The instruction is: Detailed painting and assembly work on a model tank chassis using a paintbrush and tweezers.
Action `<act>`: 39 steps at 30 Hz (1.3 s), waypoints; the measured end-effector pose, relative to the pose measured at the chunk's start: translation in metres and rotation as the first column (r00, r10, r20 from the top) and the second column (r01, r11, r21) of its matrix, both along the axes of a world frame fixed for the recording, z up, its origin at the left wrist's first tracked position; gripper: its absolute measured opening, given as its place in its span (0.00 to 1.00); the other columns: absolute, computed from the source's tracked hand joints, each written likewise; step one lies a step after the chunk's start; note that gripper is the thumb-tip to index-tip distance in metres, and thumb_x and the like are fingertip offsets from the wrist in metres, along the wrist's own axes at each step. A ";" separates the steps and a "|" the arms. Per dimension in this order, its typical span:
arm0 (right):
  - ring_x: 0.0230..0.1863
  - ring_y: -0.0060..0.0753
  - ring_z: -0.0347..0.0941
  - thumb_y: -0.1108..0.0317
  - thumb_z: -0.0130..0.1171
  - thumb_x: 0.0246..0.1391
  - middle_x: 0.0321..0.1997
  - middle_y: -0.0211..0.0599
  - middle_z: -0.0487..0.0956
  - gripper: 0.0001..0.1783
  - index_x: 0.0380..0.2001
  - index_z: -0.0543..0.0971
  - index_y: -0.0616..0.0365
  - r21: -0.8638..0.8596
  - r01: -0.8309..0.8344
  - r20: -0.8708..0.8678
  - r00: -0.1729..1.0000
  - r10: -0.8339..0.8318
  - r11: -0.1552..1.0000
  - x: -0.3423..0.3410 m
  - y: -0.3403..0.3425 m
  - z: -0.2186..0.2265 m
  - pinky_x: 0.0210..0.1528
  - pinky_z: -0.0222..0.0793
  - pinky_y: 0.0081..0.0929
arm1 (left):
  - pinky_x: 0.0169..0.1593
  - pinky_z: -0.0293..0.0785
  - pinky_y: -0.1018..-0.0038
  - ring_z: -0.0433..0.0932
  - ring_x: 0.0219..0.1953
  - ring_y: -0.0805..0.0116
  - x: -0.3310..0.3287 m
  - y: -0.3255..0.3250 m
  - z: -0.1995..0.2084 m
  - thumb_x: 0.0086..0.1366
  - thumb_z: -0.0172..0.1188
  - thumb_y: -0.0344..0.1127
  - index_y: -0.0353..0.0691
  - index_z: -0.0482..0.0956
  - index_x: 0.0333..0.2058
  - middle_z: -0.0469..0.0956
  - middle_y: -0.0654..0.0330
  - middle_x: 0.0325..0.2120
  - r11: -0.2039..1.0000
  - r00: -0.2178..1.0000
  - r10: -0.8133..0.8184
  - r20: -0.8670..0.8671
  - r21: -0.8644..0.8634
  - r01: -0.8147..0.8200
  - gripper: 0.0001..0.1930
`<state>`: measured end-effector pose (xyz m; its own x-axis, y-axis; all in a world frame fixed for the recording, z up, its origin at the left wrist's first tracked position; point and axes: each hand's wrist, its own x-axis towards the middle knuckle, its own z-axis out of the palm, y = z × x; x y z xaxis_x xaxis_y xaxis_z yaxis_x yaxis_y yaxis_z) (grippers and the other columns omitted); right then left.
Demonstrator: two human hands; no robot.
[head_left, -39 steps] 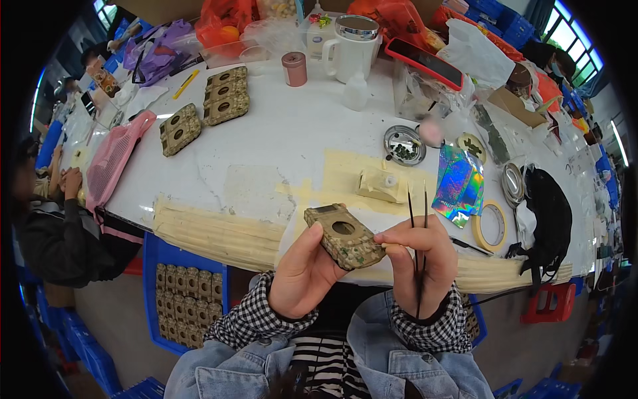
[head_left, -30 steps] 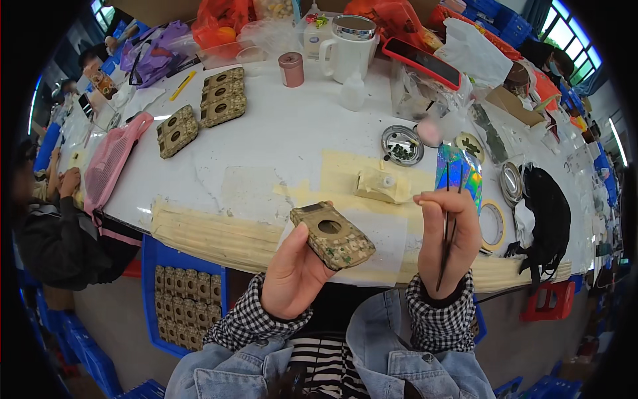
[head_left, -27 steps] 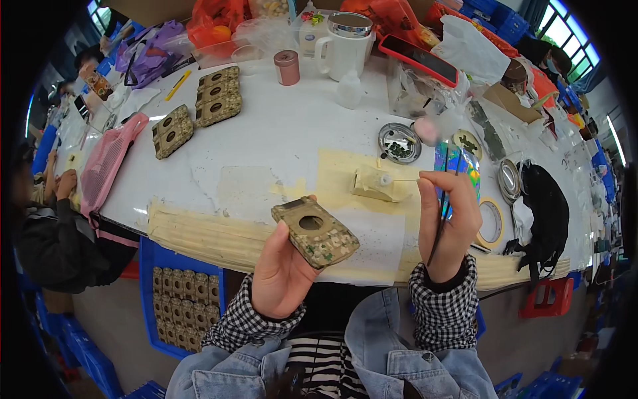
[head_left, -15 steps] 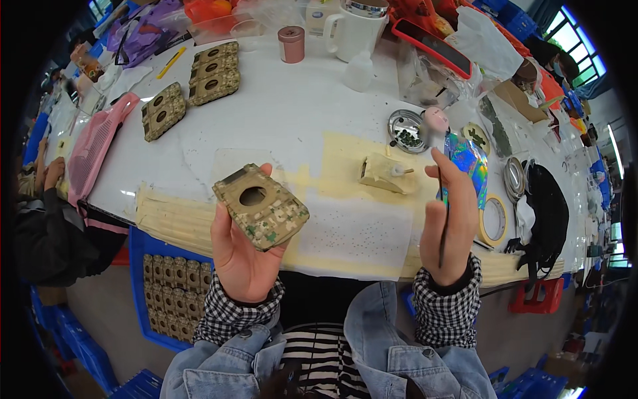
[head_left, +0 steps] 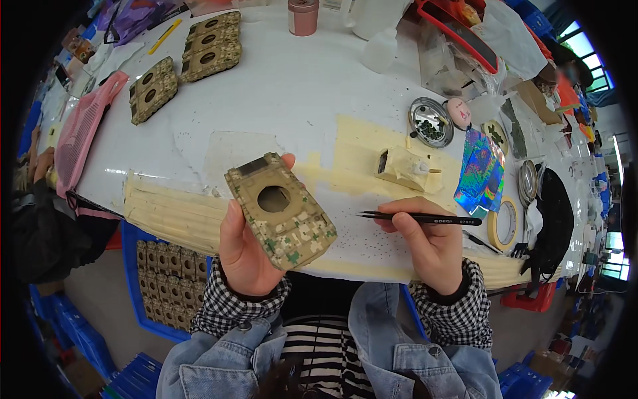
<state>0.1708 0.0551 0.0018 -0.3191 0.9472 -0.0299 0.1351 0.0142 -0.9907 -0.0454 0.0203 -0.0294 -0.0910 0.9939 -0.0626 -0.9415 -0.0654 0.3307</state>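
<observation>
My left hand [head_left: 249,256] is closed around a toy tank hull [head_left: 286,223] in pixel camouflage, with a round hole in its top. It is held tilted above the table's near edge. Black tweezers [head_left: 425,218] are pinched in my right hand [head_left: 432,246], their tips pointing left toward the hull but apart from it. Beneath them lies a white sheet [head_left: 359,249] dotted with tiny dark specks. Beyond the tweezers a cream-coloured tank model [head_left: 405,167] with a short barrel rests on yellow tape. A round metal dish [head_left: 430,122] holds small dark green pieces.
More camouflage hulls [head_left: 211,46] lie at the far left. A blue tray [head_left: 136,292] below the table edge holds several rows of hulls. On the right are iridescent film [head_left: 480,169], a tape roll [head_left: 503,221], a black bag [head_left: 550,219] and a red-cased phone [head_left: 458,33].
My right hand has come down and left, and the tweezers have swung from upright to nearly level. The hull in my left hand has shifted slightly right. The whole view has moved a little.
</observation>
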 end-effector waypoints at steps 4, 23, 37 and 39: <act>0.35 0.20 0.75 0.71 0.56 0.59 0.32 0.34 0.80 0.09 0.39 0.79 0.67 -0.044 0.023 -0.013 1.000 -0.023 0.999 -0.006 0.002 -0.004 0.38 0.70 0.16 | 0.48 0.77 0.64 0.70 0.49 0.56 -0.001 -0.001 -0.005 0.66 0.48 0.56 0.34 0.49 0.64 0.60 0.47 0.55 1.000 0.998 -0.007 -0.063 -0.015 0.006 0.38; 0.33 0.18 0.73 0.70 0.56 0.59 0.30 0.31 0.79 0.10 0.39 0.79 0.65 0.007 -0.016 0.068 0.998 0.015 1.000 -0.005 0.006 -0.009 0.36 0.69 0.15 | 0.48 0.77 0.65 0.69 0.48 0.54 -0.001 -0.003 -0.005 0.64 0.52 0.55 0.30 0.44 0.64 0.63 0.47 0.49 1.000 0.997 0.014 -0.078 -0.016 -0.016 0.43; 0.35 0.19 0.74 0.71 0.56 0.59 0.32 0.33 0.80 0.10 0.40 0.78 0.66 -0.025 -0.021 0.040 0.999 0.022 0.999 -0.005 0.006 -0.007 0.39 0.70 0.15 | 0.48 0.76 0.65 0.69 0.49 0.55 0.000 -0.003 -0.005 0.63 0.52 0.56 0.30 0.44 0.64 0.63 0.47 0.48 0.999 0.996 0.028 -0.087 -0.016 -0.030 0.43; 0.35 0.19 0.74 0.71 0.55 0.59 0.32 0.34 0.80 0.10 0.40 0.78 0.66 -0.027 -0.023 0.038 0.999 0.024 0.999 -0.004 0.006 -0.007 0.39 0.70 0.15 | 0.48 0.76 0.65 0.69 0.49 0.55 0.000 -0.003 -0.005 0.64 0.52 0.56 0.30 0.44 0.64 0.63 0.48 0.47 0.999 0.996 0.028 -0.089 -0.014 -0.030 0.44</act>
